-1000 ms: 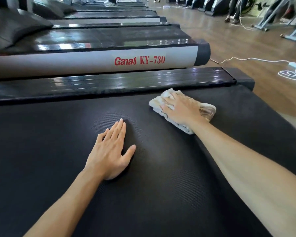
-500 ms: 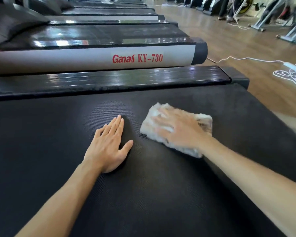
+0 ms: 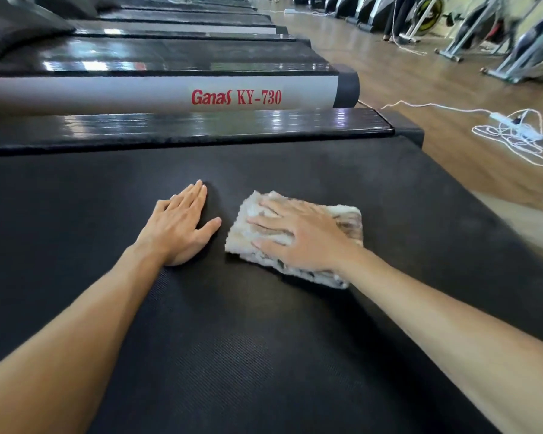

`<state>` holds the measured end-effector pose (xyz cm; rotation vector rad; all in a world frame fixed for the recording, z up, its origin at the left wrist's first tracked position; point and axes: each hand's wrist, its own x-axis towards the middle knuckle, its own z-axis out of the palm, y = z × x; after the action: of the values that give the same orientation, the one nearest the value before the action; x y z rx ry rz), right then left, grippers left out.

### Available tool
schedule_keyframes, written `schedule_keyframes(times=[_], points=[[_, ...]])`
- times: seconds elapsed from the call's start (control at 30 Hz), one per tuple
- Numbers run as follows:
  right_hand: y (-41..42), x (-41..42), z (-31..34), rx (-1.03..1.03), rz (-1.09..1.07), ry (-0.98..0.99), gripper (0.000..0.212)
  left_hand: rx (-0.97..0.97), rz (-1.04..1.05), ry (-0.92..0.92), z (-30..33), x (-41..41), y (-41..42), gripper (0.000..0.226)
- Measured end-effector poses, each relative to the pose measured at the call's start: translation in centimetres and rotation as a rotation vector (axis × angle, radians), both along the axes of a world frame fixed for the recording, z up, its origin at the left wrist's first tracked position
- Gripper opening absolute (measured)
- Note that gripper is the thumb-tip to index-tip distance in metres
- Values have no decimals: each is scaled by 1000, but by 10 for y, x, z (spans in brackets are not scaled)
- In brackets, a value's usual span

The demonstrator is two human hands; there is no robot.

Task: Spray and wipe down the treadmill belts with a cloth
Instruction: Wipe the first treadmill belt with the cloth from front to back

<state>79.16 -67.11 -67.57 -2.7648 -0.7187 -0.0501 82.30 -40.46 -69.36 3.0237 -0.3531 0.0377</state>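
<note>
Folded cream cloth [image 3: 298, 239], shaggy and stained brown, pressed flat under spread fingers of right hand [image 3: 301, 236]; left hand [image 3: 177, 228] laid flat just left of it. Rested mid black textured treadmill belt [image 3: 232, 355], beside wooden floor [image 3: 420, 83] with white cable [image 3: 514, 136]. Long axis ran near-left to far-right.

The black belt [image 3: 264, 355] lay flat and bare toward the camera and off to the left, so a hand could slide freely there. On it, the left hand [image 3: 179, 227] lay flat just beside the folded cloth [image 3: 251, 220] under the right hand [image 3: 298, 236], leaving only a narrow gap between them. Beyond the hands, a glossy side rail [image 3: 201, 126] bordered the belt's far edge, with the neighbouring treadmill [image 3: 138, 92] rising behind it.
</note>
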Motion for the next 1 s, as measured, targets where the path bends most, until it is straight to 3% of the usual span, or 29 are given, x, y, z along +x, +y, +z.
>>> schedule_keyframes(times=[0.1,0.23,0.33,0.43,0.53,0.73,0.9,1.0], points=[[-27,-25,-2,51,17,34,50,-3,-10,-22,0,-3,-2,75],[-23,6,9,-16,-185,-1,48,-72,-5,-39,5,-25,-11,58],[-5,-21,11,-44,-113,-22,45,-189,6,-68,10,-58,-22,52],[-24,-113,2,-19,101,13,51,-253,-37,-101,11,-100,-34,54],[-76,-169,1,-20,145,52,52,-285,-102,-90,14,-139,-52,65],[-90,-124,13,-42,-93,31,52,-323,-206,-84,9,-185,-80,72],[-97,-183,3,-63,60,8,52,-343,-217,-66,5,-183,-89,75],[-133,-192,11,-40,17,59,49,-349,-243,-65,2,-186,-99,75]])
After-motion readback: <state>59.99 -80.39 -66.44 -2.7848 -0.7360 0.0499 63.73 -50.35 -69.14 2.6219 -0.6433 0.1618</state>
